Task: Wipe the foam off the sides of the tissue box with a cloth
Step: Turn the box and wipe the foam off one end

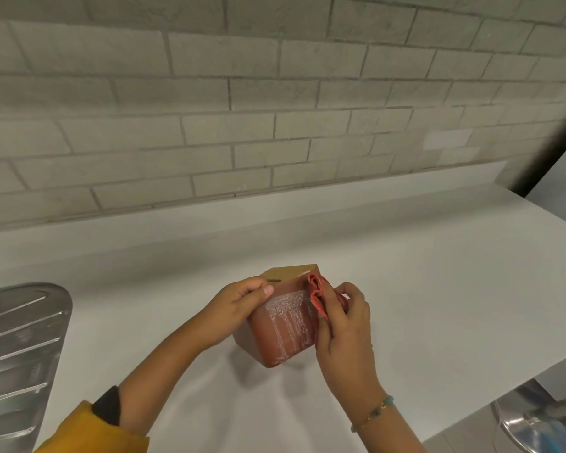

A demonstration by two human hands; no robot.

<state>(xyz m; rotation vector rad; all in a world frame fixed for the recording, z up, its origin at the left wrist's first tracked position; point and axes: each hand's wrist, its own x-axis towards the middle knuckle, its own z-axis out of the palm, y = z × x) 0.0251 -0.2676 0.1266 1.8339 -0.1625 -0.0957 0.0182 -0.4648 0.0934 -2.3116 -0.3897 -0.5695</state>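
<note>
Nearest you, a mustard sleeve (89, 429) covers your left forearm, and a beaded bracelet (374, 411) circles your right wrist. Your left hand (239, 308) grips the tissue box's (283, 331) left end, thumb on its top edge. Your right hand (343, 325) pinches the bunched red cloth (317, 294) against the box's upper right corner. White foam (290, 313) streaks the near side. The box sits on the white counter (406, 273), a metal drainboard (17, 348) to its left, a brick wall (242, 109) beyond.

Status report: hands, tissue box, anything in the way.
Left hand steadies tissue box. Right hand presses cloth at its right edge. Foam covers near side. Nothing obstructing.
</note>
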